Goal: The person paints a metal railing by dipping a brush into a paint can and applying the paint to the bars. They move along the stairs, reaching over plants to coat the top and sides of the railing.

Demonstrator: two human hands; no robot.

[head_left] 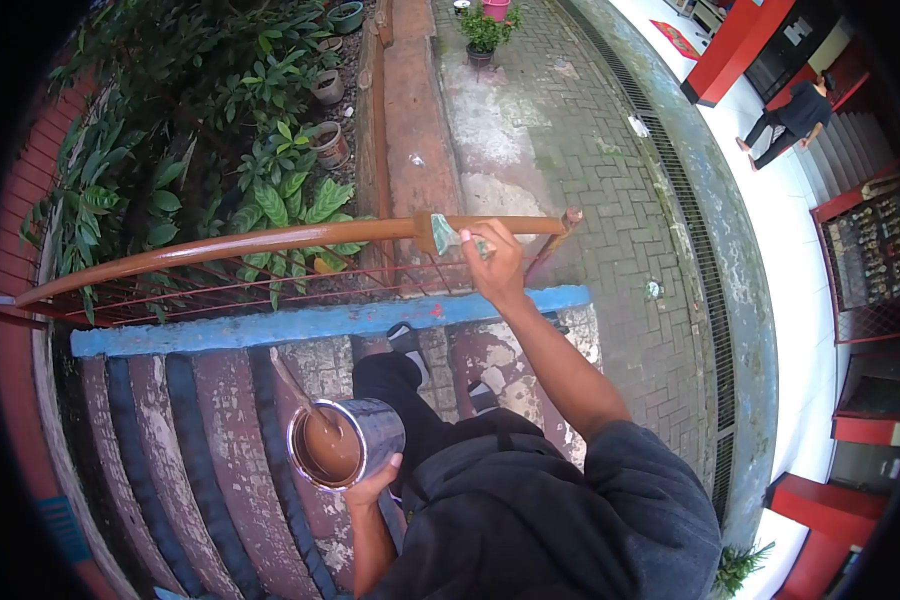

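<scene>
A metal can of brown paint [380, 438] rests in my left hand [374, 482], whose fingers wrap its lower side. A stirring stick [295, 385] leans out of the can's mouth. In my right hand [495, 262] is a paintbrush [443, 234], gripped by its handle. Its bristles lie against the handrail [300, 237], which looks glossy brown along its length. The rail stands on thin red bars above a blue-painted ledge [320, 325].
Worn steps [235, 420] with flaking paint descend below the ledge. Leafy plants [170, 150] and several pots grow behind the rail. A brick path [610, 200] and drain grate [685, 210] run along the right. Another person [795, 115] is on the white floor at upper right.
</scene>
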